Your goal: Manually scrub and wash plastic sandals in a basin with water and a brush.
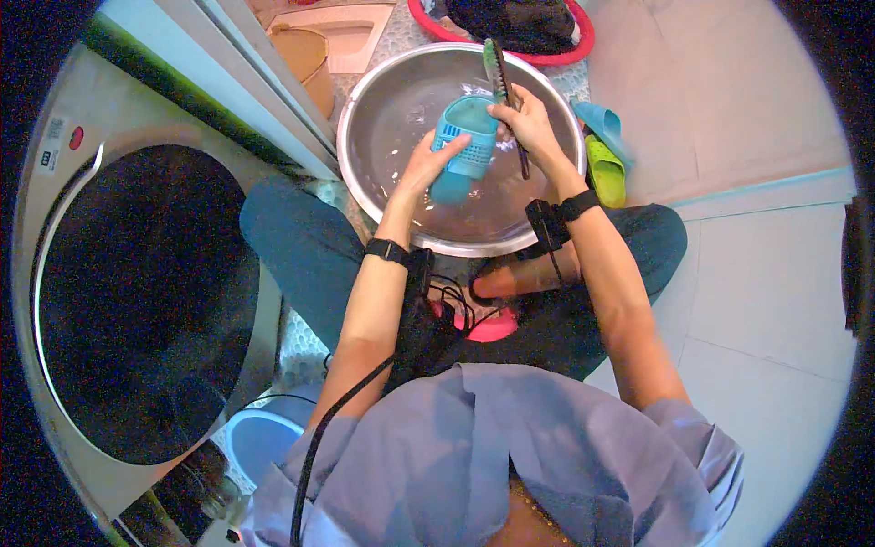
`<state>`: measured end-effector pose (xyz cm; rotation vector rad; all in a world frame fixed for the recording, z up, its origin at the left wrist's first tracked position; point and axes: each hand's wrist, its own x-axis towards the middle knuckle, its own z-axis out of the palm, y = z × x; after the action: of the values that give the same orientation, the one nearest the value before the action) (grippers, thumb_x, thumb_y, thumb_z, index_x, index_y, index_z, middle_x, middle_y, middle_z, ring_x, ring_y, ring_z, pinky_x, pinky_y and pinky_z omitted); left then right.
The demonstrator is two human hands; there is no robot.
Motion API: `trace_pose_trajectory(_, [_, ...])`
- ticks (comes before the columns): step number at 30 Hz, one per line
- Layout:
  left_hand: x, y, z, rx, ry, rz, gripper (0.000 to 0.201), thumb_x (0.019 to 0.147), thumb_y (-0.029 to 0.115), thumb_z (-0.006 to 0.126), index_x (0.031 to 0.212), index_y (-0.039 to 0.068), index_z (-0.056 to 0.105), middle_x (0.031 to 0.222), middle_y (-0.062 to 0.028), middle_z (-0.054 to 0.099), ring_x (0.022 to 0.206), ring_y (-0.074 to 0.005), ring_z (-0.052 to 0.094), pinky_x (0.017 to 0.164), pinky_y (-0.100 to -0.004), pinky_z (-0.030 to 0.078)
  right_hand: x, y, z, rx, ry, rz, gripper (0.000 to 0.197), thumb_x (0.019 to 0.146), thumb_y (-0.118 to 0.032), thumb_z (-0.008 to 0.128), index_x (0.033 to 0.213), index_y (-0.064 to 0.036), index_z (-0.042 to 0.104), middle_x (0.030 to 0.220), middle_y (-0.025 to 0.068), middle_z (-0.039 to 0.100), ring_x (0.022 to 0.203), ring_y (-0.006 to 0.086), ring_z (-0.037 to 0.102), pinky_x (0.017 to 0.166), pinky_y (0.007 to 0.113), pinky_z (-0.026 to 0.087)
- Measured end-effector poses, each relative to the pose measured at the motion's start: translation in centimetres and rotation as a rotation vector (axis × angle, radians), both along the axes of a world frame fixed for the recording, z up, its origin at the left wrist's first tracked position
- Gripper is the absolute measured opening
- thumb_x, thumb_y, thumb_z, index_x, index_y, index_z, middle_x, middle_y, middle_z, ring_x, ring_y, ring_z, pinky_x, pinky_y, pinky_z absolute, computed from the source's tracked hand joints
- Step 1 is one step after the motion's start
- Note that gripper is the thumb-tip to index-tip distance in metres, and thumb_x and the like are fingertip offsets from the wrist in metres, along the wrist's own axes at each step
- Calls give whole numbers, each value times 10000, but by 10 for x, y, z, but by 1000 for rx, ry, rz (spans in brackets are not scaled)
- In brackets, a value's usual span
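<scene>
My left hand [427, 164] is closed round the side of a blue slide sandal [469, 157], its thumb across the perforated strap. The sandal is held over a wide metal basin [365, 173] with water in it. In my right hand [530, 123] is a long scrubbing brush [496, 68] with a dark handle and pale green bristles at its upper end. The brush stands roughly upright just right of the sandal, its lower end pointing down into the basin. My right fingertips are close to the sandal's edge; whether they touch it I cannot tell.
Beyond the basin stands a red-rimmed tub [583, 46] with dark cloth in it. A light blue slipper [602, 128] and a lime green one [606, 173] lie to the right by the wall. A front-loading washing machine [146, 301] is at left, a blue bucket [260, 442] below it.
</scene>
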<state>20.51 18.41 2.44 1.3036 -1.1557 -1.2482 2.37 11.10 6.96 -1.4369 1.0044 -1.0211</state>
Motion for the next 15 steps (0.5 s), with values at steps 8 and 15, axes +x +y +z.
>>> trace_pose_trajectory(8, [5,6,-5,111,294,209,380,736,232,735,1011,11,595,915,-83,642,769,-155,612,689,-302,504,15,12,9,-792,475,-68,584,833,-367,587,1333,-127,401,829,198,609,617,328,620,580,430,515])
trace_pose_trajectory(15, [1,5,-1,64,54,344,208,747,126,682,908,13,613,782,-52,631,684,-113,583,613,-276,474,33,54,0,-519,1025,50,388,896,-388,455,1277,-320,468,824,213,606,668,398,615,616,479,512])
